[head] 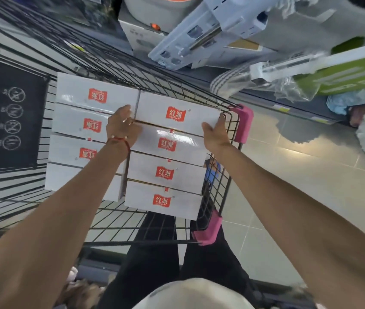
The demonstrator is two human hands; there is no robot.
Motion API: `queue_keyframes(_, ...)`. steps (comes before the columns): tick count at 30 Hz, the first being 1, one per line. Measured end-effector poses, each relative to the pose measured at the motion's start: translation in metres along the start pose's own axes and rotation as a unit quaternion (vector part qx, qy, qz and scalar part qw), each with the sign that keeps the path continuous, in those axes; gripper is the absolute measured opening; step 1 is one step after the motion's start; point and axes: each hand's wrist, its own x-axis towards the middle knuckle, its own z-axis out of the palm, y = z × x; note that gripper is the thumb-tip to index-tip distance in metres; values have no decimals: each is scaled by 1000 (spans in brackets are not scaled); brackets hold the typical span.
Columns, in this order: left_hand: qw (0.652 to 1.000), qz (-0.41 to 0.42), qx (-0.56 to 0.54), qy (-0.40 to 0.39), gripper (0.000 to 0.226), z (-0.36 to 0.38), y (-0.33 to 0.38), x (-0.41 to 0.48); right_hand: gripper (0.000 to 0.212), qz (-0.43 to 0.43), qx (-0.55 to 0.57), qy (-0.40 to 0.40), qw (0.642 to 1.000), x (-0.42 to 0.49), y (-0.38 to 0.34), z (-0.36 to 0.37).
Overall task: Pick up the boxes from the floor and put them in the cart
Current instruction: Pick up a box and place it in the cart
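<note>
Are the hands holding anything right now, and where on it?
Yes: the far white box of the right-hand row in the cart is gripped by its short ends, left hand at its left end, right hand at its right end.

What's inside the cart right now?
Eight white boxes show in the cart, two rows of four; left hand and right hand hold the far-right box. Anything beneath them is covered.

Every white box (166, 172) carries a red flag-shaped logo reading 红派, some with a ® beside it. The tiny line beneath seems to be Latin capitals, too blurred to read. The black panel (9, 112) bears four white crossed-out circle signs with unreadable captions.
</note>
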Motion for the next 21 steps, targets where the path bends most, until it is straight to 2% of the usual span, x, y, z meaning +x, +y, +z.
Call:
queue_keyframes(5, 999, 28, -12, 27, 50, 12, -16, -29, 59, 11, -52, -51, 997, 2, -1, -19)
queue_keyframes(9, 998, 26, -50, 26, 44, 26, -13, -65, 50, -8, -78, -48, 996, -17, -1, -30)
queue_keyframes(13, 996, 28, -82, 23, 38, 38, 0, -109, 57, -49, -37, -51, 997, -57, 8, -43)
queue_keyframes(17, 993, 41, -106, 13, 34, 44, 14, -153, 35, -67, 35, -31, 997, -93, 18, -59)
queue_keyframes(21, 991, 61, -121, -17, 33, 52, 28, -196, 40, -90, 97, -3, 991, -127, 32, -79)
